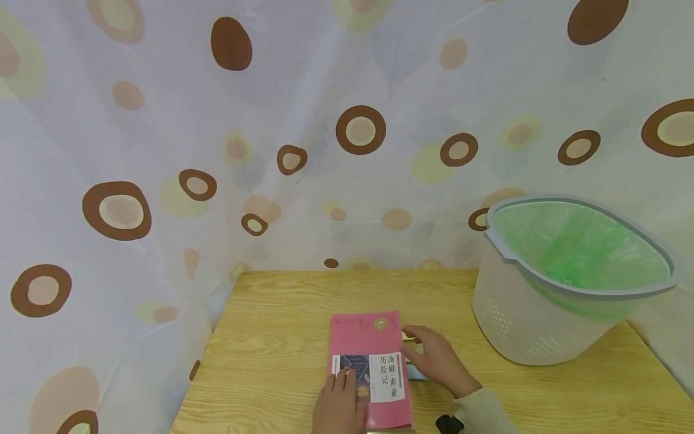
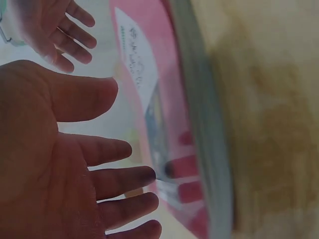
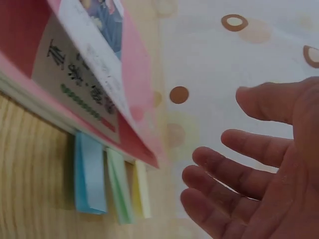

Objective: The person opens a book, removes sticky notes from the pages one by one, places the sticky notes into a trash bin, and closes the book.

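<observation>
A pink paperback book point(image 1: 363, 337) lies on the wooden table, its cover bearing a white title panel and a dark picture. My left hand point(image 1: 338, 404) is over the lower left of the cover, fingers relaxed and spread in the left wrist view, fingertips close to the picture. Beside the book's right edge is my right hand point(image 1: 436, 358), its fingers loosely bent and apart, with nothing held in the right wrist view. Paper tabs in blue point(image 3: 90, 174), green point(image 3: 119, 186) and yellow point(image 3: 142, 189) stick out from the page edge on that side.
A pale plastic basket point(image 1: 520, 328) with a grey rim and a green liner point(image 1: 585, 247) stands at the right of the table point(image 1: 271, 337). Behind and to the left hangs a white sheet point(image 1: 303, 72) patterned with brown and beige spots.
</observation>
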A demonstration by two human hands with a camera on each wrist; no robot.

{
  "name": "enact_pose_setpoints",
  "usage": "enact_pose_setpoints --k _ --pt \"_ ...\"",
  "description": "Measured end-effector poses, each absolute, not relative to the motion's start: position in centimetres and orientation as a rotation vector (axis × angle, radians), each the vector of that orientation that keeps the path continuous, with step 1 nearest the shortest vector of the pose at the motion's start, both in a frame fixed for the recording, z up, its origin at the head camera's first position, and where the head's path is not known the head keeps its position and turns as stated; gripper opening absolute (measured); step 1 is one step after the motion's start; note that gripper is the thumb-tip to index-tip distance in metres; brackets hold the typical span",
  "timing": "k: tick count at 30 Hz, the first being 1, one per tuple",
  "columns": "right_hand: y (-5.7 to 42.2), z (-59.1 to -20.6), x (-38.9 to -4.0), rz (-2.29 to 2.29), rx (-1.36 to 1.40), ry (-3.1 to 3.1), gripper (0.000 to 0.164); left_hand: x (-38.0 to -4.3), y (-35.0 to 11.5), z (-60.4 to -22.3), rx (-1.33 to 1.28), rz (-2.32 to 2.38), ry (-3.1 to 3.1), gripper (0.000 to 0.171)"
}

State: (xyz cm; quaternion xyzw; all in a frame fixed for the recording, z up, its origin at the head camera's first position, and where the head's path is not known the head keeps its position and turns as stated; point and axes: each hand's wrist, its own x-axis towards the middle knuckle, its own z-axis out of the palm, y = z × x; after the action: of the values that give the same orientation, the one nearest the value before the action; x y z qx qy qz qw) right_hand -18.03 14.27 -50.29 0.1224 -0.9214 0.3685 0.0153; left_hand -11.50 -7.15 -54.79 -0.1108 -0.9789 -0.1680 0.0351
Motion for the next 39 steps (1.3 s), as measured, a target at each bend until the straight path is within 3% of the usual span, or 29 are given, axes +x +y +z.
enact_pose_setpoints --k 10,20,39 --pt "13.6 -53.6 -20.8 1.266 0.128 -2.845 0.032 -11.3 -7.3 -56.9 -0.343 -0.437 -3.058 0.067" --pt "13.1 -54.8 -23.0 1.062 0.096 -2.931 0.035 -11.0 -6.9 -57.5 -0.328 -0.323 -2.991 0.063" --pt "12.2 -55.3 -23.6 1.026 0.010 -3.014 0.047 -10.9 -7.3 -56.7 -0.289 -0.526 -3.083 0.063"
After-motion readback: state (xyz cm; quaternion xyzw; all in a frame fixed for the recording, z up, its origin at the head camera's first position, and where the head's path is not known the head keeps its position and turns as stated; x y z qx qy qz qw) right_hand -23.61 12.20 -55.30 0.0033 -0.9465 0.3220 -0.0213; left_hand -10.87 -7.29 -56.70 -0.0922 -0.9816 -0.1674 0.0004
